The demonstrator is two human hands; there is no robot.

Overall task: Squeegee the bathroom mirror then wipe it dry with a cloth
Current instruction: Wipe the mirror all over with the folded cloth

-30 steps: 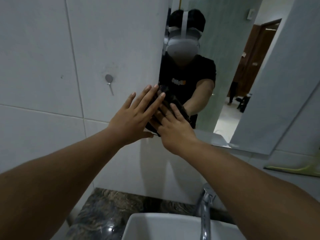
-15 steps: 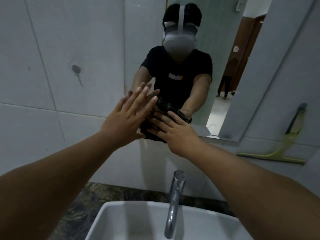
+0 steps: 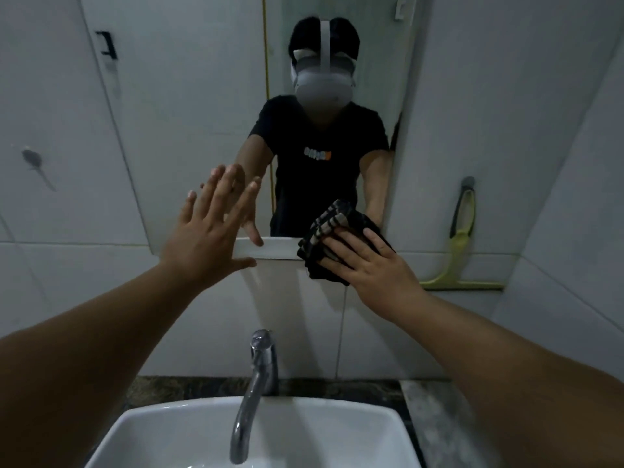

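The mirror [image 3: 189, 96] hangs on the tiled wall above the sink and reflects a person in a black shirt. My right hand [image 3: 368, 265] presses a folded dark checked cloth [image 3: 324, 228] flat against the mirror's bottom right corner, fingers straight. My left hand [image 3: 209, 238] lies flat with spread fingers on the glass near the bottom edge, left of the cloth. A yellow-green squeegee [image 3: 462, 258] hangs from a hook on the wall to the right of the mirror.
A white sink [image 3: 189, 434] with a chrome tap [image 3: 256, 376] stands below, set in a dark stone counter [image 3: 432, 420]. A round hook [image 3: 32, 158] sits on the left wall tiles.
My right hand has slid the cloth right and down to the mirror's bottom right corner. My left hand has come off the cloth and stays flat on the glass.
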